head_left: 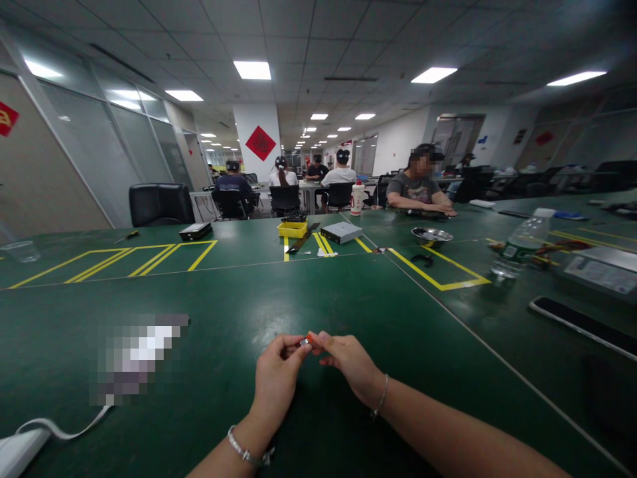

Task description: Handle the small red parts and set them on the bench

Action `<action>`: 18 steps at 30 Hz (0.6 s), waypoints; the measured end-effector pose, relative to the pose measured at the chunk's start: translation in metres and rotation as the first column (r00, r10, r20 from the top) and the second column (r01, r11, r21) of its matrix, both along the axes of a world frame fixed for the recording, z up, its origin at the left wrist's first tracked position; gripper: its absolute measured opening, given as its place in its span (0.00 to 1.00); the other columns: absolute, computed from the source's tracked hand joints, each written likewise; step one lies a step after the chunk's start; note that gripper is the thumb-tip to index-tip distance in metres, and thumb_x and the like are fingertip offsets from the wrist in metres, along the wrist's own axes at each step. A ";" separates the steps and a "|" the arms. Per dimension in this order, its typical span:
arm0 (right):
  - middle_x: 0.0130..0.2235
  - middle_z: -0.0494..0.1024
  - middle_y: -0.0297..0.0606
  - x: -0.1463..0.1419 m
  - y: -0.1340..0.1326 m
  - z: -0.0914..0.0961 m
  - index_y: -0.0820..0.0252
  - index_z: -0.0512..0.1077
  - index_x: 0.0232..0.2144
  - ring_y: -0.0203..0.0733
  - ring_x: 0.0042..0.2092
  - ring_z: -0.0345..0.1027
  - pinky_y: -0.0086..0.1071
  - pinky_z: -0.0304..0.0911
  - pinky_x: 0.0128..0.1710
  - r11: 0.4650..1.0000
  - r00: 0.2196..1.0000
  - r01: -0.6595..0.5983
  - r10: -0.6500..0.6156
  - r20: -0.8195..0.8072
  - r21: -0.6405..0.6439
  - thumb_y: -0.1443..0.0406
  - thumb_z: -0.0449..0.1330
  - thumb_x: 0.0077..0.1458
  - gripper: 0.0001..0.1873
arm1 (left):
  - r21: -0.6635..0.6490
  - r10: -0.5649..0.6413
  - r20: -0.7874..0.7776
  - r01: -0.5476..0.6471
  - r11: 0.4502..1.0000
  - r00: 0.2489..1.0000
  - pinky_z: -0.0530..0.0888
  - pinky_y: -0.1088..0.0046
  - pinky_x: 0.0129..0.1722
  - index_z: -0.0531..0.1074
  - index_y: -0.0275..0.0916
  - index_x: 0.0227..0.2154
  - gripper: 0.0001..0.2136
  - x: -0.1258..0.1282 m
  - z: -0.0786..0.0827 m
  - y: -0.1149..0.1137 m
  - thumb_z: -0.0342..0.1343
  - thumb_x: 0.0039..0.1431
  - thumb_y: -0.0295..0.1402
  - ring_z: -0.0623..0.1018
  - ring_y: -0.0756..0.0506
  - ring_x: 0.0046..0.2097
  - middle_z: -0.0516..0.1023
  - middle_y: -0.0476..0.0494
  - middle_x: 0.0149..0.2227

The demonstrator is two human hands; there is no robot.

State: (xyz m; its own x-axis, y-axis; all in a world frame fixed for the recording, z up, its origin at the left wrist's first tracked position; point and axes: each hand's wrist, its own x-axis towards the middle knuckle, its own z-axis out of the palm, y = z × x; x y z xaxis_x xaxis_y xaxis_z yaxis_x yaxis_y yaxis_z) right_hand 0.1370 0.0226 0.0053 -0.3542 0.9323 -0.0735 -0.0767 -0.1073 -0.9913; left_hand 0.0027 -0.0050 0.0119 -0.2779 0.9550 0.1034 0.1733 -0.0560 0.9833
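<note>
Between my fingertips is a small orange and silvery piece (307, 340), too small to name for certain. My left hand (276, 372) pinches its silvery end between thumb and fingers. From the other side, my right hand (348, 364) closes thumb and forefinger on the orange end. Both hands are held close together just over the green table (223, 318), and the fingers cover much of the piece.
At the left lies a blurred-out phone-like slab (144, 355) with a white cable (70, 431). A dark phone (584, 325), a water bottle (522, 244) and a metal box (604, 271) are at the right. Farther back are a yellow tray (292, 230), a grey drive (341, 232) and a steel bowl (432, 235).
</note>
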 end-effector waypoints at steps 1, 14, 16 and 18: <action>0.35 0.75 0.43 0.000 0.000 0.000 0.62 0.75 0.34 0.41 0.38 0.65 0.33 0.59 0.34 1.000 1.000 -0.012 0.012 0.004 -0.002 0.50 0.54 0.46 0.24 | -0.002 -0.002 0.001 0.002 1.000 1.000 0.69 0.73 0.31 0.71 0.38 0.26 0.07 0.000 -0.001 0.001 0.59 0.42 0.34 0.75 0.48 0.29 0.76 0.49 0.25; 0.33 0.75 0.40 -0.003 -0.001 -0.003 0.63 0.73 0.34 0.39 0.36 0.66 0.32 0.60 0.36 1.000 1.000 0.017 -0.017 -0.024 0.015 0.56 0.60 0.41 0.19 | 0.146 0.007 -0.370 0.051 0.988 0.929 0.67 0.72 0.30 0.67 0.39 0.24 0.06 -0.001 -0.012 0.004 0.55 0.46 0.36 0.70 0.49 0.28 0.69 0.51 0.24; 0.31 0.75 0.38 -0.004 0.002 -0.003 0.63 0.73 0.32 0.37 0.33 0.66 0.31 0.60 0.34 0.999 0.999 0.047 -0.047 -0.016 0.009 0.60 0.62 0.38 0.16 | 0.149 -0.044 -0.420 0.117 0.982 0.906 0.68 0.71 0.31 0.66 0.39 0.25 0.06 0.000 -0.015 0.005 0.55 0.45 0.34 0.70 0.49 0.29 0.70 0.51 0.26; 0.29 0.74 0.37 0.001 0.011 0.001 0.63 0.72 0.30 0.36 0.31 0.66 0.30 0.60 0.32 0.995 0.996 0.087 -0.088 0.034 0.038 0.62 0.61 0.38 0.13 | 0.145 -0.084 -0.459 0.168 0.975 0.885 0.68 0.69 0.35 0.66 0.40 0.30 0.10 0.000 -0.018 0.006 0.57 0.41 0.31 0.71 0.47 0.35 0.71 0.49 0.33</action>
State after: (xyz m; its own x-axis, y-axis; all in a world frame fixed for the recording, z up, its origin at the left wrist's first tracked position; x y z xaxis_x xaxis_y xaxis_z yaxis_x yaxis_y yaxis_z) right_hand 0.1378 0.0332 0.0059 -0.2688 0.9619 -0.0500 -0.0488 -0.0654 -0.9967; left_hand 0.0031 0.0007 -0.0063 -0.0407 0.9333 0.3568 0.5716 -0.2711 0.7745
